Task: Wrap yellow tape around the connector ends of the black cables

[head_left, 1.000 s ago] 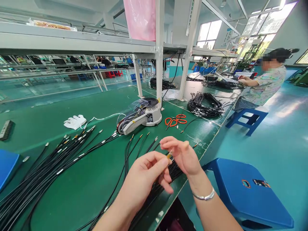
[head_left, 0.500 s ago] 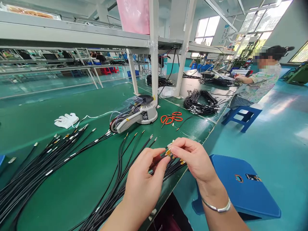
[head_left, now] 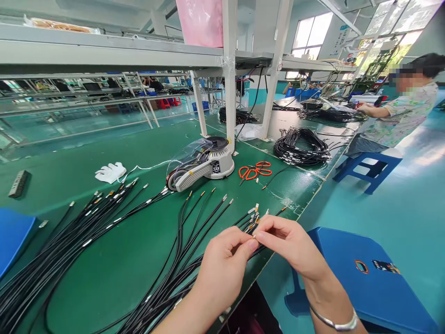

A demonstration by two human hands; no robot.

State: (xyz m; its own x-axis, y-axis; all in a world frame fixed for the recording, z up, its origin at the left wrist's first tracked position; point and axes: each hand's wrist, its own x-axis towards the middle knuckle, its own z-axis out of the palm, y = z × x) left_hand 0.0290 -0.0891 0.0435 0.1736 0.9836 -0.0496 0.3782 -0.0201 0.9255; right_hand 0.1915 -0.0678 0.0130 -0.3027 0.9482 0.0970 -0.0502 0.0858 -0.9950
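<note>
My left hand (head_left: 225, 262) and my right hand (head_left: 294, 248) meet near the table's right edge, each with thumb and forefinger pinched. A small pale tip (head_left: 254, 236) shows between the fingertips; it looks like a cable end, though the fingers cover most of it. Under and behind my hands lies a bundle of black cables (head_left: 167, 297), some ends tagged white or gold. Just beyond my fingers, several tagged cable ends (head_left: 256, 208) stick out over the green table. My right wrist wears a silver bracelet (head_left: 335, 323).
A grey tape dispenser (head_left: 222, 162) stands mid-table beside orange-handled scissors (head_left: 257, 170). Another cable bundle (head_left: 62, 246), a white glove (head_left: 110, 173) and a blue bin (head_left: 14, 236) are left. Coiled cables (head_left: 301, 147) lie ahead. Right are a blue stool (head_left: 375, 283) and a seated person (head_left: 410, 111).
My fingertips have drawn closer together, and the gold-coloured piece that showed between them is now mostly covered. The view has shifted left, bringing the blue bin and a power strip into sight.
</note>
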